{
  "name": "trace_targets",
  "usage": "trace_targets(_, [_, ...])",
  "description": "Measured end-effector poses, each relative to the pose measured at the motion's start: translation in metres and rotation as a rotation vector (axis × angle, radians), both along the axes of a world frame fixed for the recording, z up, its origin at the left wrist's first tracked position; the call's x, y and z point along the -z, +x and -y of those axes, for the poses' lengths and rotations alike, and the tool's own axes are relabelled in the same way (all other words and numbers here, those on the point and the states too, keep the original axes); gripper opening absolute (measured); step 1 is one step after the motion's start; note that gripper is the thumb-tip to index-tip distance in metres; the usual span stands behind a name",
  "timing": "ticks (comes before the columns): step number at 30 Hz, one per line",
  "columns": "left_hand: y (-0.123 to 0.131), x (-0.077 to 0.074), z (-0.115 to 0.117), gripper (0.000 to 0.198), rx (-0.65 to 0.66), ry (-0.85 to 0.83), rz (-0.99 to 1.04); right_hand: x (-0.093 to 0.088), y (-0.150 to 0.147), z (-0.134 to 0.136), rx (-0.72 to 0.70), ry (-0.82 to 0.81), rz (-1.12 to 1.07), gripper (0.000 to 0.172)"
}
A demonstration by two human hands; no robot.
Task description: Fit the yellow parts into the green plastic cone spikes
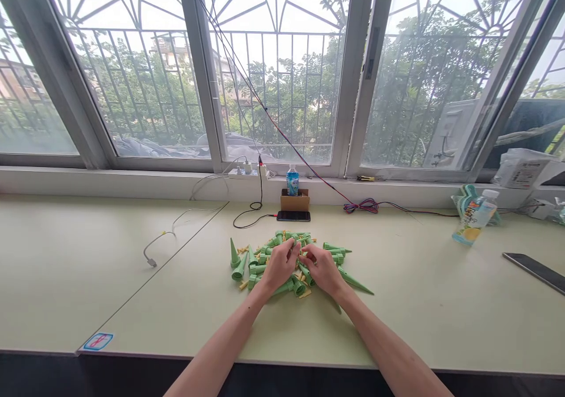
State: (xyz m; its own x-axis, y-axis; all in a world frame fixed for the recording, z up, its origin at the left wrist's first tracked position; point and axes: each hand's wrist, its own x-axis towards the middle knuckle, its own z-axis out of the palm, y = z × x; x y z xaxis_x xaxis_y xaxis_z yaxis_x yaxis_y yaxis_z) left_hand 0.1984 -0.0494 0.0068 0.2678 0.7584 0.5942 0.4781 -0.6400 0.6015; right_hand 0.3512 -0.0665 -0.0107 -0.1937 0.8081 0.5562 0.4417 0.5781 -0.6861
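A heap of green cone-shaped plastic pieces [241, 262] mixed with small yellow parts [243, 284] lies on the pale green table [185, 303]. Both my hands rest on top of the heap, close together. My left hand [280, 264] has its fingers curled around a green piece near the middle of the heap. My right hand [321, 267] is curled too, its fingertips pinching at a small piece right beside the left hand. One long green cone [355, 282] sticks out to the right of my right wrist.
A phone [293, 215], a small cardboard box [295, 200] and a water bottle [292, 180] stand behind the heap by the window sill. Cables [362, 206] run along the sill. A drink pouch [472, 217] and a second phone [534, 270] lie at the right.
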Motion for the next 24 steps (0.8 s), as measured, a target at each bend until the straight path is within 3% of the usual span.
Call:
trace_targets(7, [-0.0012,0.0003,0.0008,0.036,0.020,-0.010,-0.014,0.0012,0.0006,-0.0015,-0.005,0.011,0.005,0.015])
trace_targets(13, [-0.0012,-0.0017,0.0023,0.035,0.021,-0.005,-0.023,0.0026,-0.0004,-0.0016,0.036,0.048,0.108,0.030])
trace_targets(24, [-0.0012,-0.0021,0.0017,0.036,0.034,-0.004,-0.001,0.0056,-0.0017,-0.0023,0.057,0.019,0.151,0.038])
